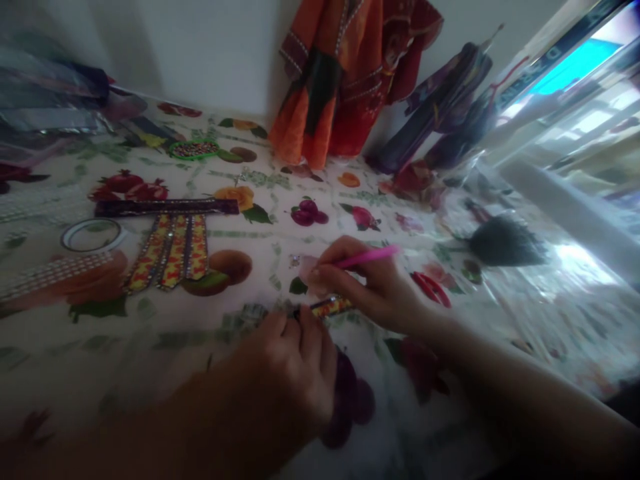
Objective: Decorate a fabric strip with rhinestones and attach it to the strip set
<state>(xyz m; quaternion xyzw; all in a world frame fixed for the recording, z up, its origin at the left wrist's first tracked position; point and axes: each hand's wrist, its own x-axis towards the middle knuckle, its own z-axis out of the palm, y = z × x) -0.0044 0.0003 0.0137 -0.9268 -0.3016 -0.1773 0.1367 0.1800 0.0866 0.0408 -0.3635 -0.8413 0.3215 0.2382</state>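
My right hand (373, 283) is closed around a slim pink pen-like stick (373, 255); its fingertips are low over the tablecloth, and the tool's tip is hidden. Under and beside those fingers lies a short yellow-and-red patterned strip (331, 307) with a dark edge. My left hand (300, 363) has its fingers bent together at the strip's left end, gripping it there. A small shiny piece (295, 261) lies just left of my right fingertips. Farther left are several similar patterned strips (170, 248) with stone-studded edges, below a dark studded band (165, 208).
A fruit-print tablecloth (270, 267) covers the table. At left are a tape roll (91, 235) and rows of white stones (60, 277). Behind stand a green dish of beads (194, 149), orange and red garments (325, 87) and dark folded bundles (435, 110). Clear plastic (525, 320) lies right.
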